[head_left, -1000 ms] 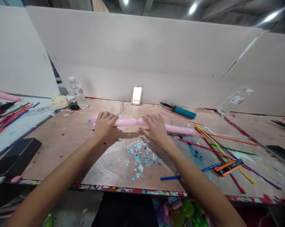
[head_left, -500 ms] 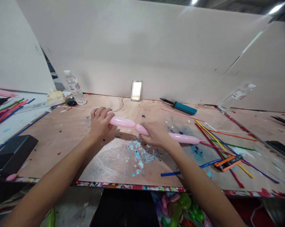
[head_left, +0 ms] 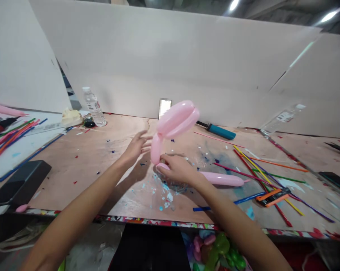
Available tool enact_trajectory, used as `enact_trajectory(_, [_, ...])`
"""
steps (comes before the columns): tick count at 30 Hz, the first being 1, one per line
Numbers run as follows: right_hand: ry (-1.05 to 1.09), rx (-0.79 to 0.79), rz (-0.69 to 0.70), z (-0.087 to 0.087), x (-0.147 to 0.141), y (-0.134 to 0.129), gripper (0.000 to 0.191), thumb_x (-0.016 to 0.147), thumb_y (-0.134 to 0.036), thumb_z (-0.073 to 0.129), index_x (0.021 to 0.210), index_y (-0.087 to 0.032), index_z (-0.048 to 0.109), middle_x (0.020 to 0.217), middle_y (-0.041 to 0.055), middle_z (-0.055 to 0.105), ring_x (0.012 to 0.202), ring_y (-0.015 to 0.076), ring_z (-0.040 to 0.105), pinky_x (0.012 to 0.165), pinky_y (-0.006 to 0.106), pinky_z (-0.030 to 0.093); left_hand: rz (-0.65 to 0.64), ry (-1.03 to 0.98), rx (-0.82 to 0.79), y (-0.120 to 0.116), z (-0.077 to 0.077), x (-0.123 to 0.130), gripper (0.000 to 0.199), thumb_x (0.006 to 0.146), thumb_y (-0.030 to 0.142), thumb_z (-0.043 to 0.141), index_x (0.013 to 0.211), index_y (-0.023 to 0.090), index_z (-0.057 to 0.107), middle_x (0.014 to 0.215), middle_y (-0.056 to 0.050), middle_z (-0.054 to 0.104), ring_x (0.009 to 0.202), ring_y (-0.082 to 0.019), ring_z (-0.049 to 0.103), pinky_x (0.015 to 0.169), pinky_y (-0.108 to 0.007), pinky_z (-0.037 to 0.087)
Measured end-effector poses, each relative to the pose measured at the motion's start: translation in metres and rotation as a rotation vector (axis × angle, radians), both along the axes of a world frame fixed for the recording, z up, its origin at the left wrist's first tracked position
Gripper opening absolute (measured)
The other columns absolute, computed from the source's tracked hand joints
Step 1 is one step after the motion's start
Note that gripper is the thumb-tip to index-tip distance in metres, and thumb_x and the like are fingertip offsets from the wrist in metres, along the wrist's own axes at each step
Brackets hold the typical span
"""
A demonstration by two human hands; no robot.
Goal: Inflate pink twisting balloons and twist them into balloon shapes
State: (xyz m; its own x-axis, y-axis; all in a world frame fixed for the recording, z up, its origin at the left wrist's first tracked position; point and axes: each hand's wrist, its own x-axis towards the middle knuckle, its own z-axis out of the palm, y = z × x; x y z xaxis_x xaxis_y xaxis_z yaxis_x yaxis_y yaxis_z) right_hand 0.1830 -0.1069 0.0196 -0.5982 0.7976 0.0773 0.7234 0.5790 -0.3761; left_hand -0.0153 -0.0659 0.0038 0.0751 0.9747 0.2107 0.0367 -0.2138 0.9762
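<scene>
Craft workshop, scrap-littered bench (head_left: 82, 150), hand pump (head_left: 222, 131), apparently concrete ceiling (head_left: 271, 11)

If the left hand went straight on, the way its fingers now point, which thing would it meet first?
The left hand would probably meet the upright part of the twisted pink balloon. Depth is unclear, so the hand may be touching it.

On the desk (head_left: 82, 154), before the partition (head_left: 164, 56), the modelling balloon (head_left: 172, 116) has a water bottle (head_left: 94, 109) behind left, a hand pump (head_left: 221, 131) behind right, and uninflated balloons (head_left: 260, 172) to the right.
</scene>
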Motion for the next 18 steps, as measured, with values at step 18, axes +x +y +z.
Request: enact_trajectory(18, [-0.144,0.188,-0.155,-0.024,0.002,-0.001,0.04,0.086,-0.043,0.051,0.117,-0.018,0.053,0.105,0.0117,0.065,0.094,0.0273,0.06,0.079,0.034,0.038,-0.134,-0.372,-0.266,-0.014,-0.021,0.026,0.037,0.068,0.035,0.077,0.097,0.022,0.057,0.09,-0.001,0.064,0.074,-0.015,0.064,0.064,-0.029,0.053])
